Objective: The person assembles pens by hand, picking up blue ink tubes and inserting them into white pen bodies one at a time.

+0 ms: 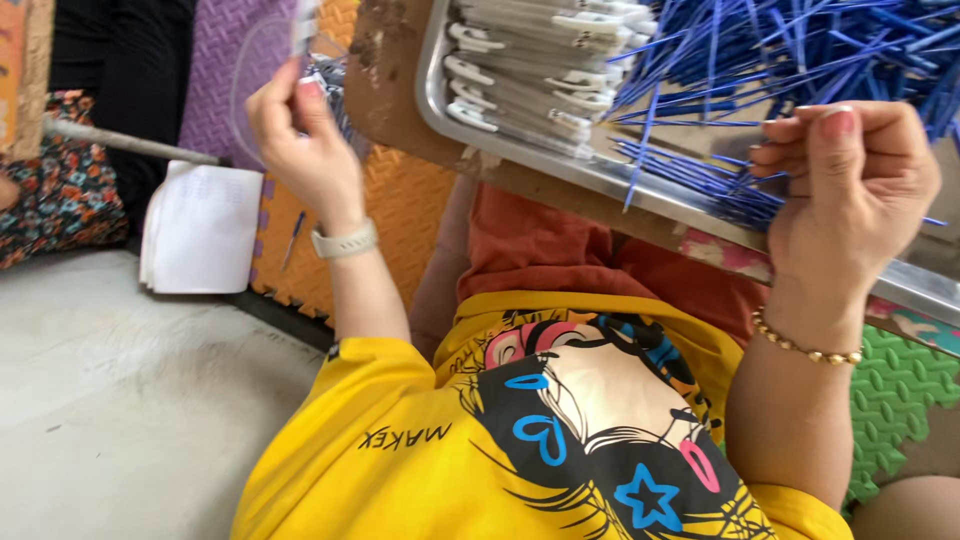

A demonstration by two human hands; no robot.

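My left hand (300,140), with a pale watch strap on its wrist, is raised at the upper left and pinches a slim white and grey pen part (303,25). At the right, my right hand (850,190), wearing a bead bracelet, has its fingers curled on thin blue refills (700,180) at the near edge of a metal tray (436,100). A big heap of blue refills (800,45) fills the tray's right side. White pen barrels (540,60) lie stacked in its left part.
The tray rests on a worn wooden board (385,80) over my lap. Orange (400,215), purple (215,80) and green (890,400) foam mats lie around. A white paper pad (200,230), a grey rod (130,145) and a person in floral cloth (55,190) are at left.
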